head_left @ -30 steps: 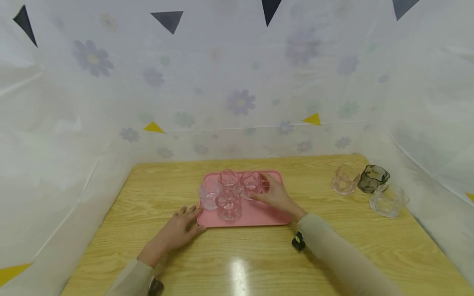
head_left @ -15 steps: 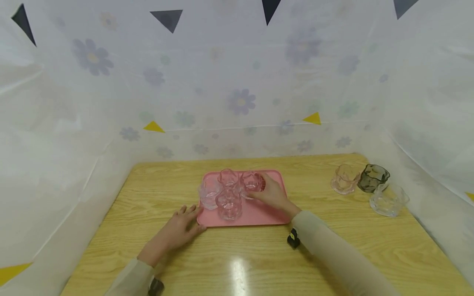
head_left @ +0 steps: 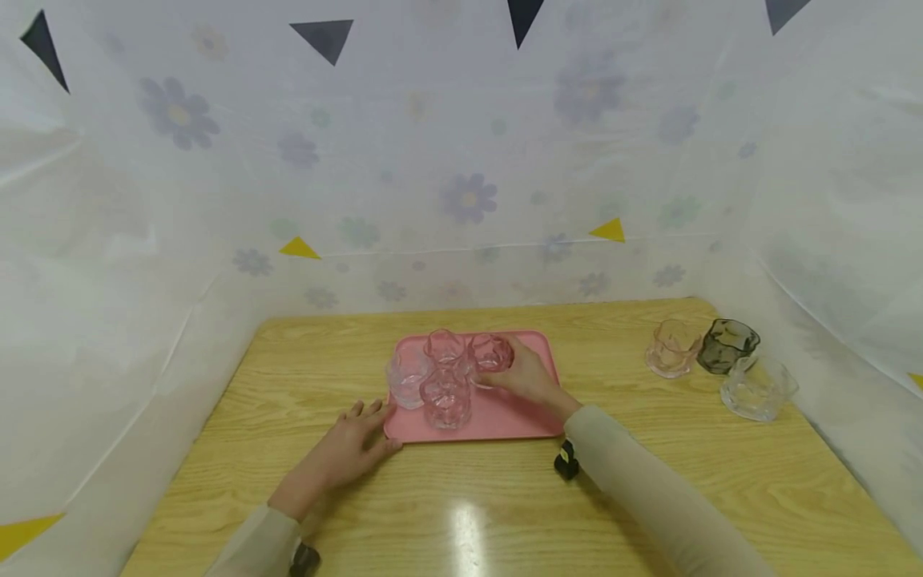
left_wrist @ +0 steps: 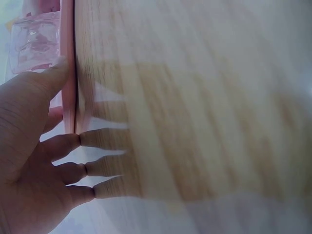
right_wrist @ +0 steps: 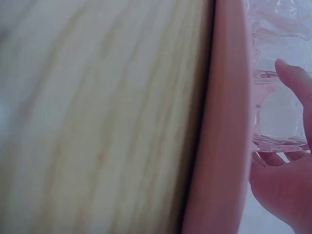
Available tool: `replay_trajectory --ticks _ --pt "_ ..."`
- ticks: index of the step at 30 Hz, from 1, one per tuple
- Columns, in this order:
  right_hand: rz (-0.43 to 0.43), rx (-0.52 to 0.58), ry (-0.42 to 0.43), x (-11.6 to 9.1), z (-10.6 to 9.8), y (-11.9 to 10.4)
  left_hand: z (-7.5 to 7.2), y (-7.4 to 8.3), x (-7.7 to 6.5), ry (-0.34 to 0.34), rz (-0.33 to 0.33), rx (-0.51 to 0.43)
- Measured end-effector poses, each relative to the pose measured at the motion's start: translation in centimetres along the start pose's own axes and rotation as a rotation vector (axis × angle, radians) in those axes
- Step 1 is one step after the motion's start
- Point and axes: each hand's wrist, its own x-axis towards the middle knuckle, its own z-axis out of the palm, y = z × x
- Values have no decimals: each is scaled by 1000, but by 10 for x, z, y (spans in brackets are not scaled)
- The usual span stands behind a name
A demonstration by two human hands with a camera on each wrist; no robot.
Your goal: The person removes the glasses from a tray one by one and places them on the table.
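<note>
A pink tray (head_left: 512, 418) lies on the wooden table with several wavy see-through glass cups on it. My right hand (head_left: 530, 375) curls round the right-hand glass cup (head_left: 489, 353), thumb in front and fingers on its right side. In the right wrist view, that glass cup (right_wrist: 280, 114) sits between thumb and fingers. My left hand (head_left: 349, 449) lies flat at the tray's front left corner. The left wrist view has its thumb (left_wrist: 56, 73) against the tray rim (left_wrist: 69, 97) and its fingers spread on the table. Beside the held cup are a front cup (head_left: 445, 407), a back cup (head_left: 442, 343) and a left cup (head_left: 405, 386).
At the table's right side stand a pinkish glass cup (head_left: 671, 353), a dark grey glass cup (head_left: 727, 349) and a clear glass cup (head_left: 753, 393), close together. White sheeting (head_left: 404, 272) with flowers walls the table at the back and both sides.
My right hand and sleeve have shifted slightly left, and its fingers have drawn closer round the right-hand cup. The left hand and the tray stay in place.
</note>
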Motion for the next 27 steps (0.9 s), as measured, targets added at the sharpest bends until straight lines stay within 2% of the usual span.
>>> replay_trajectory --ticks 8,12,15,18,20,27 --pt "-9 33 15 -3 0 2 3 -1 1 -8 0 1" --pt "-54 61 48 -5 -5 3 4 -1 1 -8 -1 3" --pt "-71 89 60 -7 -15 3 3 -1 1 -6 0 4" --pt "-51 112 51 -11 -29 1 2 0 1 0 3 7" --pt "-10 100 51 -16 -37 1 1 -1 1 3 4 8" --pt "29 70 74 -29 -63 10 1 -1 1 6 3 9"
